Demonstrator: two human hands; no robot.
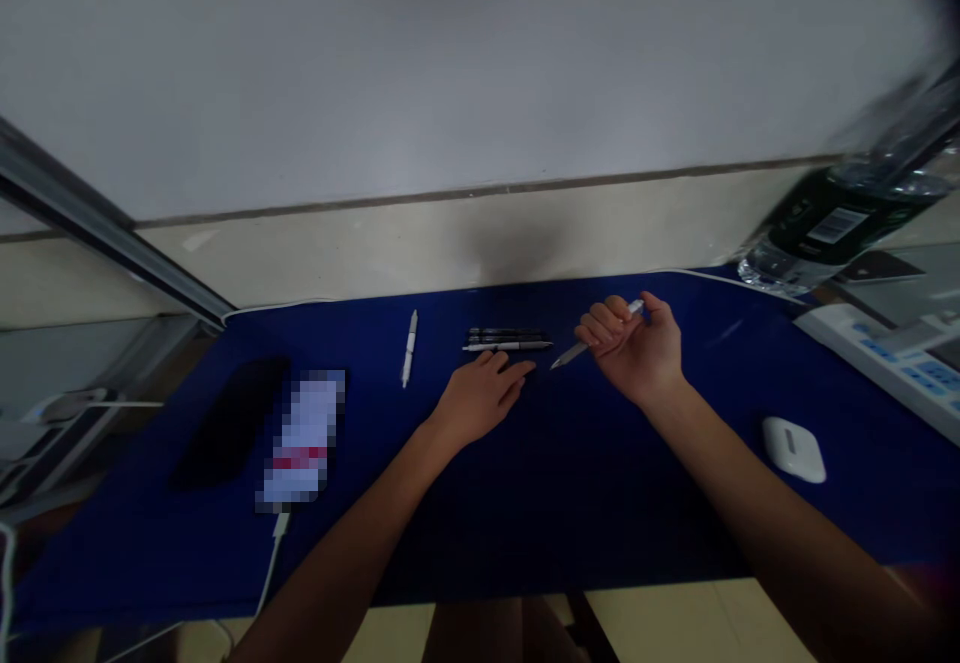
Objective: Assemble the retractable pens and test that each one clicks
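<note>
Right hand (631,351) clamping a white-and-grey pen (571,354)

The pen's middle is hiding in the grasp, its tip pointing toward eight o'clock. The left hand (480,395), loosely unfurled, is lying near pens (514,346) at its one o'clock, dark ones blurring together. At the right hand's two o'clock, a green bottle label (806,218) is showing a barcode (838,226), lettering unreadable

Between our forearms (720,453) we had open room over the blue cloth (570,513); leftward, the lone pen (409,349) and lit phone (306,433) blocked us, rightward the white case (795,451) (with the power strip (847,341) beyond).
</note>
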